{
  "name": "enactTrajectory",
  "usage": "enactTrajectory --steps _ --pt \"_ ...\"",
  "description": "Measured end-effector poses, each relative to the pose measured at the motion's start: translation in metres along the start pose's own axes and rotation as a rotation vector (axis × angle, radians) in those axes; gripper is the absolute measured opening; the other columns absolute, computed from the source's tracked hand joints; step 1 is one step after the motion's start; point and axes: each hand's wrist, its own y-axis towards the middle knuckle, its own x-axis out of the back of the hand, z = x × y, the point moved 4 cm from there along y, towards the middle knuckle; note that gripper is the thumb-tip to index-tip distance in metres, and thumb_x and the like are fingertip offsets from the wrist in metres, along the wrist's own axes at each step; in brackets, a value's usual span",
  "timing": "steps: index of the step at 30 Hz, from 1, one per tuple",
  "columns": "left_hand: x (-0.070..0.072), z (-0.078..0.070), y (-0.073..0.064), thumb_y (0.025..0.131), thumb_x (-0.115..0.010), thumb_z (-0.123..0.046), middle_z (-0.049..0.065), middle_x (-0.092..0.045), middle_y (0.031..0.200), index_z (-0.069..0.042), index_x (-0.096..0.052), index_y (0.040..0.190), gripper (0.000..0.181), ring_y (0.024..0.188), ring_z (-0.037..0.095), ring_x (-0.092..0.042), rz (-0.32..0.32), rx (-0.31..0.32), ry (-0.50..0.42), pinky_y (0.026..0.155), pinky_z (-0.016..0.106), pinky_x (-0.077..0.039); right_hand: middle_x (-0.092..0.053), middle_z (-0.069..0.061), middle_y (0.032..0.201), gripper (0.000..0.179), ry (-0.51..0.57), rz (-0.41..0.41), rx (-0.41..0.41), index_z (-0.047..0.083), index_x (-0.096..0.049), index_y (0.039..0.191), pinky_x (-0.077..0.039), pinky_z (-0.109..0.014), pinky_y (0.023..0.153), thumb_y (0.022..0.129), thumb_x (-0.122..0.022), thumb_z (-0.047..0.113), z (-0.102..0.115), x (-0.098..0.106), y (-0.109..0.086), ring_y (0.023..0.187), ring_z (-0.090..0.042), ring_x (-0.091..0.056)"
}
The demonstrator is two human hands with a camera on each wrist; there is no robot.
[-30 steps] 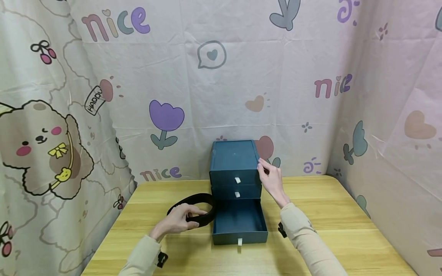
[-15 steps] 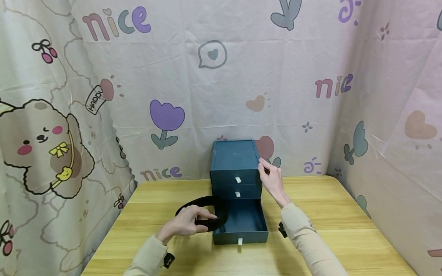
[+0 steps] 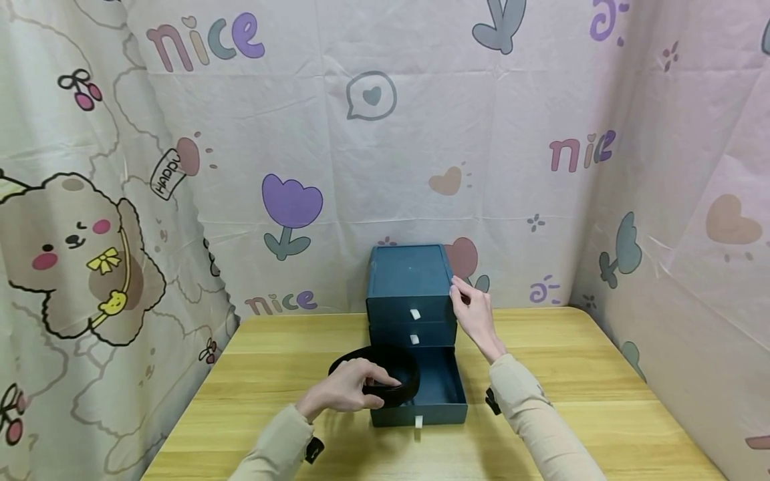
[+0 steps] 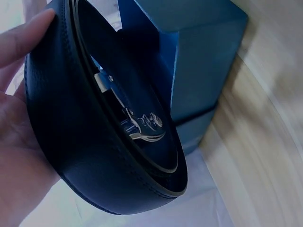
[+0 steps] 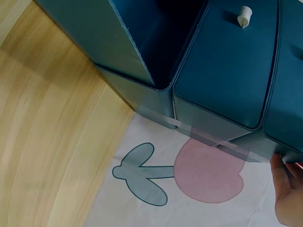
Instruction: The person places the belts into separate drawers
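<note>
A black leather belt (image 4: pixel 90 137), coiled into a loop with a silver buckle (image 4: pixel 147 125) inside it, is pinched by my left hand (image 3: pixel 351 386). In the head view the coil hangs over the left part of the pulled-out bottom drawer (image 3: pixel 445 381). That drawer belongs to a dark teal three-drawer box (image 3: pixel 409 270), whose upper two drawers are closed. My right hand (image 3: pixel 473 312) rests its fingertips on the upper right side of the box. The right wrist view shows those fingers (image 5: pixel 280 177) against the top unit's side.
The box stands on a wooden table (image 3: pixel 271 367) near its back edge. A printed cloth (image 3: pixel 409 153) hangs behind it and along both sides. White pull tabs (image 3: pixel 414 314) stick out from the drawer fronts.
My left hand has carried the belt to the right, from beside the box to over the open drawer. The right hand stays at the box's side.
</note>
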Motion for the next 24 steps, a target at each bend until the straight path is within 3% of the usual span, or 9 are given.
enactTrajectory --steps 4,12,17,24 --pt "-0.004 -0.003 0.010 0.085 -0.072 -0.013 -0.004 -0.074 0.120 -0.025 -0.075 0.123 0.039 0.091 -0.001 -0.056 0.013 0.009 0.001 0.076 0.017 -0.046 -0.067 -0.015 0.134 0.033 0.000 -0.011 0.009 0.003 -0.067 0.130 -0.056 -0.047 0.090 0.102 -0.056 0.017 0.000 0.000 0.000 0.109 -0.031 -0.071" --pt "-0.014 -0.009 0.028 0.086 -0.075 -0.013 -0.008 -0.074 0.115 -0.028 -0.075 0.122 0.039 0.078 -0.002 -0.047 0.049 0.012 -0.007 0.066 0.016 -0.035 -0.068 -0.017 0.131 0.034 -0.003 -0.035 0.043 0.000 -0.068 0.128 -0.058 -0.047 0.084 0.101 -0.055 0.016 0.000 -0.001 -0.001 0.103 -0.033 -0.072" --pt "-0.021 -0.013 0.038 0.086 -0.075 -0.013 -0.014 -0.071 0.103 -0.030 -0.074 0.123 0.041 0.060 0.000 -0.037 0.071 0.018 -0.010 0.055 0.019 -0.023 -0.068 -0.018 0.130 0.034 -0.012 -0.042 0.054 0.000 -0.068 0.128 -0.059 -0.043 0.083 0.101 -0.055 0.016 0.000 -0.001 0.000 0.102 -0.032 -0.073" --pt "-0.029 -0.017 0.050 0.087 -0.075 -0.011 -0.016 -0.061 0.086 -0.027 -0.074 0.124 0.040 0.049 0.003 -0.028 0.092 0.018 -0.039 0.050 0.019 -0.017 -0.066 -0.014 0.135 0.035 -0.003 0.000 0.016 0.003 -0.067 0.131 -0.057 -0.048 0.088 0.103 -0.055 0.019 -0.001 0.000 0.000 0.108 -0.030 -0.071"
